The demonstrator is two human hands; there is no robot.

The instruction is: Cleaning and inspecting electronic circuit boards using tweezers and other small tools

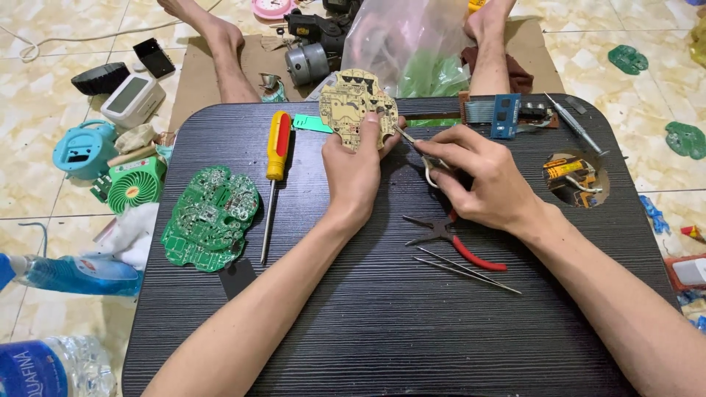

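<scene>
- Nearest on the dark ridged desk [382, 331] lie thin steel tweezers [467, 269] and red-handled pliers [452, 242], just below the right hand [482, 180].
- That right hand is closed around small metal scissors [426, 158], tips at the board's edge.
- The left hand [357, 173] grips a round tan circuit board [357, 106], held upright above the desk's far side.
- Leftward rest a yellow-and-red screwdriver [276, 173] and a green circuit board [212, 217].
- Farthest, a clear plastic bag [412, 51] sits on the floor.
</scene>
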